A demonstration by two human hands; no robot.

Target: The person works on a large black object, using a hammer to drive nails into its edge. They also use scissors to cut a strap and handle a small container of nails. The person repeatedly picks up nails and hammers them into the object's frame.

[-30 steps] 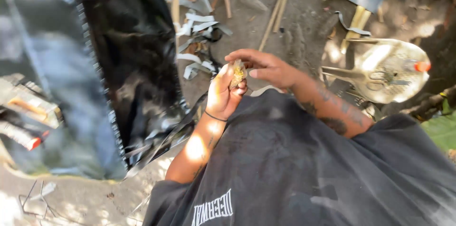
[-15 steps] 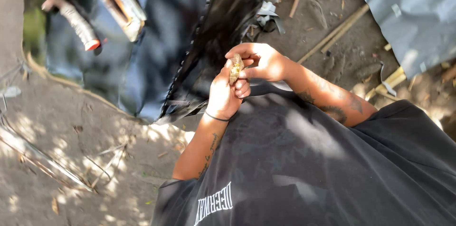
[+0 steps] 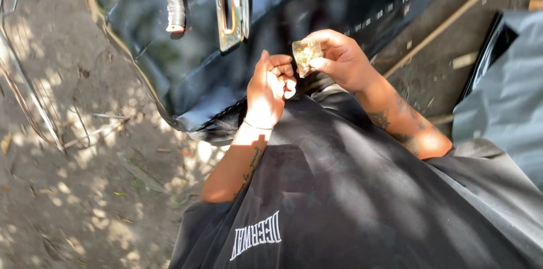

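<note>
**Two hands, one small clear packet**

Over bare, sun-dappled dirt ground [image 3: 85, 190], the widest thing in view is the person's black shirt [image 3: 362, 201], which fills the lower right. Beyond the hands a black plastic sheet [image 3: 169, 71] lies spread on the ground, its edge curled up. A grey sheet [image 3: 509, 105] lies at the right edge. On the black sheet, near the top, lie a flat metal tool with a slotted handle [image 3: 232, 3] and, just beside it to the left, a cylindrical handle wrapped in pale tape [image 3: 174, 3]. A thin wooden stick [image 3: 452, 20] lies slanted across the dirt at the upper right, and bent wire [image 3: 34, 105] sits at the far left.

The right hand [image 3: 339, 59] is raised in front of the chest, its grip closed on a small clear packet [image 3: 306, 54] with yellowish contents, pinched between thumb and fingers. The left hand [image 3: 268, 85], a thin band at its wrist, sits just beside it, fingers curled inward; its fingertips are close to the packet, though whether they touch it cannot be told, nor whether they hold anything.
</note>
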